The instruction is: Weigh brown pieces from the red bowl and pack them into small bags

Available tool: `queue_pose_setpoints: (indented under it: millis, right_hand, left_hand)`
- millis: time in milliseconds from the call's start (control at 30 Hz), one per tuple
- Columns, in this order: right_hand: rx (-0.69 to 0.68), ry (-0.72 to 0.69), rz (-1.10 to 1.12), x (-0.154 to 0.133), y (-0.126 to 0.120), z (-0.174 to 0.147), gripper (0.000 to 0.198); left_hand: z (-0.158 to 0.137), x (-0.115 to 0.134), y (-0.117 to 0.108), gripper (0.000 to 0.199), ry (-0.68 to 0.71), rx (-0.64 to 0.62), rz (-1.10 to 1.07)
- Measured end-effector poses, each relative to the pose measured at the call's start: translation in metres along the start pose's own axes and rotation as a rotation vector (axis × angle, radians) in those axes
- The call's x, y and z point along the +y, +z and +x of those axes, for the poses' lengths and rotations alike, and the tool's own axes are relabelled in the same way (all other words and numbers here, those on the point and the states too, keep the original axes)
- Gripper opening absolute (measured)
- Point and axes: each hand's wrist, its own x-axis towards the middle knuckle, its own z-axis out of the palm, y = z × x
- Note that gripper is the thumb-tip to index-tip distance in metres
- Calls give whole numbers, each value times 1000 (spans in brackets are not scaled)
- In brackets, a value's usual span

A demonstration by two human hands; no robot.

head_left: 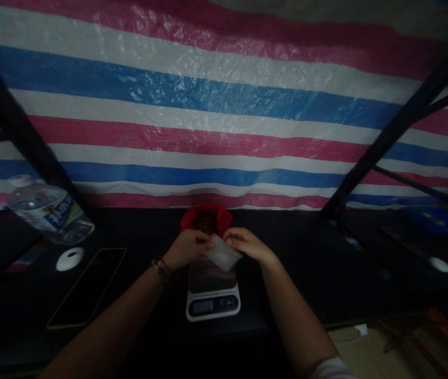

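Note:
Between my hands is a small translucent plastic bag (224,255), above the plate of a white kitchen scale (213,310). My left hand (188,247) pinches the bag's upper left edge, with a beaded bracelet and red string on the wrist. On the other side, my right hand (251,244) grips the bag's upper right edge. Just behind the hands stands a red bag (186,220) with its top rolled wide, holding dark brown bits (207,222) too small to name. The scale's display is too dim to read.
On the left of the black table (295,284) are a large clear bottle (54,210), a white mouse (70,258) and a dark tablet-like slab (88,288). Black metal posts (366,163) flank the striped plastic sheet (224,95). A blue item (437,218) lies far right.

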Motion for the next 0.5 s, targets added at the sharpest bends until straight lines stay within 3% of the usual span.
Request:
queue_pose_setpoints:
  millis: [133,233,367,500]
  right_hand:
    - [-84,6,-429,-28,5,4,31]
    - [-105,-31,-588,-41,9,3,30]
    - [-70,-141,-592,-46,11,-3,36]
    - [-1,-153,-463,-42,12,-12,41]
  left_hand:
    - [-4,8,4,29,69,-89,166]
    - [-6,14,4,25,63,-128,175]
    - [-13,18,1,31,10,-146,-14]
    - [-21,14,0,36,-53,-161,-125]
